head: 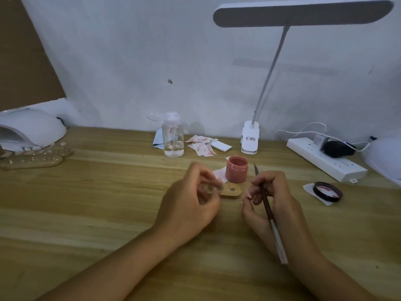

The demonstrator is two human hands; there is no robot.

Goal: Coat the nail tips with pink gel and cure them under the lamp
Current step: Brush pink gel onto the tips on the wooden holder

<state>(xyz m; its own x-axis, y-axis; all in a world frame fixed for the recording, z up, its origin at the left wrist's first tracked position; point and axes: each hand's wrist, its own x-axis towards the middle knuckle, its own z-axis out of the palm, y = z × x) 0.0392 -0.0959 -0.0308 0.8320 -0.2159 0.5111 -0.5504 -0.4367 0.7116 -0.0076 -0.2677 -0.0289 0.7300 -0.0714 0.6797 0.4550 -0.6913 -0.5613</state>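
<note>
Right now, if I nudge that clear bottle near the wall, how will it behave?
The clear bottle looks tall and narrow, so a push near its top would probably tip it rather than slide it. Liquid shows only near its base, so it is likely light. Its smooth wall may feel slippery.

gel jar (236, 170) open, upright | brush (268, 205) tilted | tip holder (236, 192) beside jar

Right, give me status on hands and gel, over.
Left hand pinches the wooden tip holder; right hand holds the brush. Pink gel jar open just behind. Curing lamp far left, other tip holders lying before it.
</note>
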